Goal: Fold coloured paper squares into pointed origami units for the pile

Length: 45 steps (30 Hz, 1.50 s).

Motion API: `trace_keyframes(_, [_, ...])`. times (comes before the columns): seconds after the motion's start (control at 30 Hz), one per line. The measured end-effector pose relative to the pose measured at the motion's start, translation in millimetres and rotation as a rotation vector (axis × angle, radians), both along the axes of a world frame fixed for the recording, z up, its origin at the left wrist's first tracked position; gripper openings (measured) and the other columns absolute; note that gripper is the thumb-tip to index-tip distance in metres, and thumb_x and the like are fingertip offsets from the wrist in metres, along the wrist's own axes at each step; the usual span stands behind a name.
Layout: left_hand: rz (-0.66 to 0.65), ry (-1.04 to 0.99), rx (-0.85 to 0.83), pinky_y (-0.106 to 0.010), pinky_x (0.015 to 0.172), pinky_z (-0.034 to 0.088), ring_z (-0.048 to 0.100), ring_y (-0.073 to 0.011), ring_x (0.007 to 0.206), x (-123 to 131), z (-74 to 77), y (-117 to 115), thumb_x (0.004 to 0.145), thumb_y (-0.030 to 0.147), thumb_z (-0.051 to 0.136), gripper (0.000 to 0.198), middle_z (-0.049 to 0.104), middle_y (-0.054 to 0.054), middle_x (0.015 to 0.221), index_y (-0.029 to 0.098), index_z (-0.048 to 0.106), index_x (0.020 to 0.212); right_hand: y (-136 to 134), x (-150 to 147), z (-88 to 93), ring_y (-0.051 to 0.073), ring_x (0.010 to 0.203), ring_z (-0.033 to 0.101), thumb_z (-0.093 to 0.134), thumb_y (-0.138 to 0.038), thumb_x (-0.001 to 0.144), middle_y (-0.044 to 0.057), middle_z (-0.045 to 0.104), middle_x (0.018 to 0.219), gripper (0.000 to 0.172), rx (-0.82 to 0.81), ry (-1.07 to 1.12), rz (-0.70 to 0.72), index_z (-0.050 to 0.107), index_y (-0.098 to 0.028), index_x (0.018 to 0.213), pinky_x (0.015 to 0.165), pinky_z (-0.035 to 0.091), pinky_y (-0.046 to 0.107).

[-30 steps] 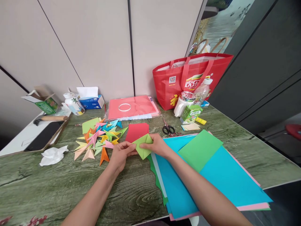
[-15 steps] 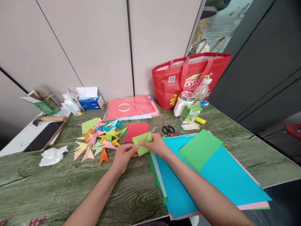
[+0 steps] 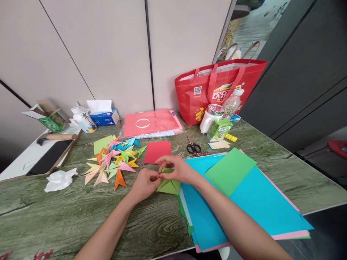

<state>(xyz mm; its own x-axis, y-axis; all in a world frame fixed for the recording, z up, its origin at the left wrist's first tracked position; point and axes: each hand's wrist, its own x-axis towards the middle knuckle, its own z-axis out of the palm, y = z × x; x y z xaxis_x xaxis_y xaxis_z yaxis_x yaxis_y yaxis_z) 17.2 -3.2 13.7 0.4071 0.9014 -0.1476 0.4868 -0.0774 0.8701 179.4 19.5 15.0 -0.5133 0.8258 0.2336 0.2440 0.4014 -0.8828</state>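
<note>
A small light-green square of folded paper (image 3: 170, 187) with crossing creases lies low over the table between my hands. My left hand (image 3: 145, 185) pinches its left edge, thumb and forefinger together. From above, my right hand (image 3: 177, 169) arches over it, thumb and fingertips meeting the left ones at the paper's upper left corner. The fingers hide part of that corner. Just behind the hands lies a stack of red paper squares (image 3: 157, 151). Left of them spreads a pile of folded paper pieces (image 3: 114, 160) in many colours.
Large blue sheets (image 3: 252, 202) with a green sheet (image 3: 231, 169) on top lie under my right forearm. Scissors (image 3: 193, 146) rest behind. A red bag (image 3: 189, 104), mug (image 3: 208, 122), bottle (image 3: 233, 103) and drink carton (image 3: 219, 130) stand back right. Crumpled tissue (image 3: 60, 180) lies left.
The green paper has come down towards me and turned, with its creased face now upward. My right hand has shifted from its right edge to over its top left corner.
</note>
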Motion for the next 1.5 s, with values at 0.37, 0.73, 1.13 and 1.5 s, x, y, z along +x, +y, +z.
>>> trace_keyframes(0.37, [-0.016,-0.125,-0.144,-0.02,0.039,0.035,0.044,-0.0096,0.037,-2,-6.1,1,0.067,0.032,0.052,0.028,0.041,0.005,0.039,0.017,0.045,0.045,1,0,-4.7,0.009,0.057,0.051,0.057,-0.016,0.065,-0.001,0.065,0.069,0.035,0.053,-0.092,0.024,0.055,-0.017,0.099,0.055,0.038,0.018])
trace_keyframes(0.73, [-0.057,-0.106,-0.164,-0.02,0.038,0.034,0.042,-0.0087,0.035,-2,-3.2,1,0.067,0.03,0.053,0.028,0.043,0.004,0.038,0.016,0.047,0.044,2,1,-8.5,0.009,0.055,0.054,0.054,-0.012,0.063,0.0,0.067,0.068,0.033,0.004,-0.08,0.032,0.053,-0.016,0.095,0.053,0.039,0.018])
trace_keyframes(1.13, [-0.018,-0.151,-0.252,-0.018,0.035,0.037,0.048,-0.0098,0.033,-3,0.1,-1,0.065,0.032,0.06,0.026,0.052,0.001,0.037,0.015,0.055,0.045,7,2,-5.0,0.012,0.064,0.06,0.053,-0.017,0.07,0.001,0.066,0.071,0.026,-0.11,0.127,-0.06,0.05,-0.018,0.095,0.061,0.046,0.023])
trace_keyframes(1.5, [0.316,-0.513,-0.232,-0.025,0.049,0.052,0.06,-0.0149,0.051,0,-3.4,5,0.063,0.036,0.066,0.025,0.064,-0.003,0.057,0.012,0.066,0.069,19,6,-15.6,0.01,0.053,0.053,0.063,-0.033,0.064,-0.003,0.057,0.062,0.031,-0.235,0.273,-0.246,0.053,-0.017,0.09,0.048,0.04,0.02])
